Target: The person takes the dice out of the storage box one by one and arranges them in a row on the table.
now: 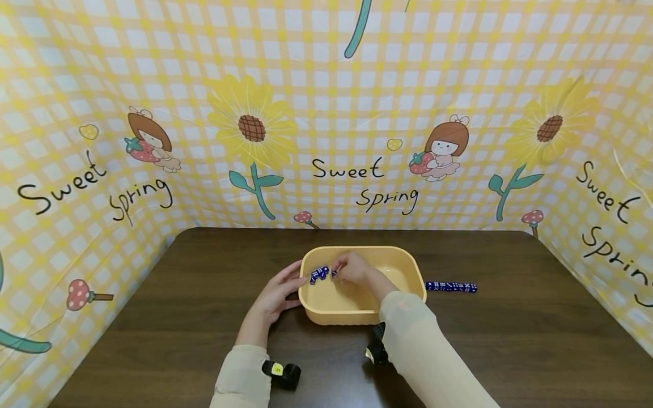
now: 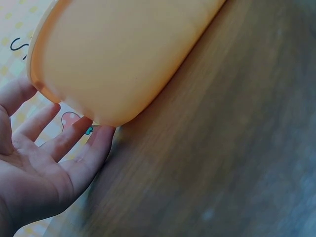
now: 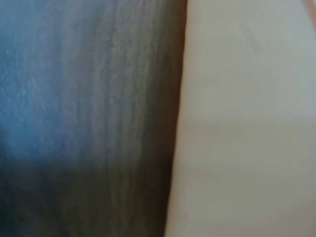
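A yellow tub [image 1: 363, 294] sits on the dark wooden tabletop [image 1: 510, 340], near its middle. The right hand [image 1: 352, 268] reaches over the near rim into the tub, fingers curled at the left end, where a small cluster of blue dice [image 1: 319, 273] lies just inside the left wall. The fingertips meet the dice on their right side; one or two dice seem to be pinched in the grip, though the view is too small to tell how many. The rest of the cluster lies just to the left of the fingers, between them and the tub wall.

The left hand [image 1: 278, 292] lies outside the tub against its left end. In the left wrist view its fingers [image 2: 74, 143] are straight and spread, the tips touching the tub [image 2: 123, 54] under its rim, so this grip is wide and flat, holding nothing.

On the tabletop just right of the tub lies a row of blue dice [image 1: 451, 287], end to end, well apart from both hands.

The right wrist view shows only blurred tabletop [image 3: 89, 118] beside the pale tub wall [image 3: 247, 118]; no fingers appear there.

A yellow checked cloth [image 1: 357, 113] printed with sunflowers stands behind and to both sides.
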Available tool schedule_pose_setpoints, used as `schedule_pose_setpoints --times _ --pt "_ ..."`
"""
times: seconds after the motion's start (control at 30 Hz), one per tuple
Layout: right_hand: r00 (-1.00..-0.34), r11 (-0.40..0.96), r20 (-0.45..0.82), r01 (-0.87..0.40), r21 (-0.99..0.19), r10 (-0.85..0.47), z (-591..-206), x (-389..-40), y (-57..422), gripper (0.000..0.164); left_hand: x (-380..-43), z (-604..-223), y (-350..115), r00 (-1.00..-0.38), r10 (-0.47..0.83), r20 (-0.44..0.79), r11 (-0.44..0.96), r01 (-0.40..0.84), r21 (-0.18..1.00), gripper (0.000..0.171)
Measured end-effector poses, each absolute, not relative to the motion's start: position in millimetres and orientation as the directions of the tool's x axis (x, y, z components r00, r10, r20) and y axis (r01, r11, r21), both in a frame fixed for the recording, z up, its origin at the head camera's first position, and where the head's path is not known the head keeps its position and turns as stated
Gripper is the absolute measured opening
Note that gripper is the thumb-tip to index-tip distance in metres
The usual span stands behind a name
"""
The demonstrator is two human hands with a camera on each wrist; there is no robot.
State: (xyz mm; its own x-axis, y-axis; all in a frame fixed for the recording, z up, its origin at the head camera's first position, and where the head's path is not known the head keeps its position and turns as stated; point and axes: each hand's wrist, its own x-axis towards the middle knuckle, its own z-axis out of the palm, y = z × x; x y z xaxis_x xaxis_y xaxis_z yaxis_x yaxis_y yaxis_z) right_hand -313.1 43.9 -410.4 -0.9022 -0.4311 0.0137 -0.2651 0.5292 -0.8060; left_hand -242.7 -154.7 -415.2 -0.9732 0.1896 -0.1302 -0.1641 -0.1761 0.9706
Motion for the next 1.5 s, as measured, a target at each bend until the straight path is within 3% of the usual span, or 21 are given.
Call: schedule_pose_setpoints --times 0.23,0.47,0.57,0.97,1.5 --pt "-0.811 0.435 0.179 -0.468 -0.769 -0.557 -486.4 -393.4 62.5 0.017 -243.6 -417.2 -154.7 -0.975 0.173 -0.140 -0.177 -0.171 0.969 0.050" --pt "-0.873 0.551 0.090 -0.379 -0.743 -0.479 -378.3 -317.3 66.7 0.011 -244.1 -418.2 -155.5 -0.975 0.167 -0.149 -0.178 -0.178 0.968 0.049" --pt "-0.876 0.569 0.104 -0.392 -0.722 -0.471 -360.8 -307.1 73.9 0.011 -244.2 -418.8 -155.8 -0.975 0.164 -0.148 -0.176 -0.177 0.968 0.049" --pt "-0.889 0.555 0.095 -0.360 -0.750 -0.448 -333.6 -301.0 124.0 0.015 -246.4 -421.2 -153.3 -0.976 0.155 -0.152 -0.176 -0.179 0.968 0.049" --pt "-0.936 0.617 0.139 -0.319 -0.719 -0.322 -323.9 -282.7 238.6 0.019 -246.9 -420.2 -154.0 -0.976 0.155 -0.152 -0.164 -0.177 0.970 0.050"
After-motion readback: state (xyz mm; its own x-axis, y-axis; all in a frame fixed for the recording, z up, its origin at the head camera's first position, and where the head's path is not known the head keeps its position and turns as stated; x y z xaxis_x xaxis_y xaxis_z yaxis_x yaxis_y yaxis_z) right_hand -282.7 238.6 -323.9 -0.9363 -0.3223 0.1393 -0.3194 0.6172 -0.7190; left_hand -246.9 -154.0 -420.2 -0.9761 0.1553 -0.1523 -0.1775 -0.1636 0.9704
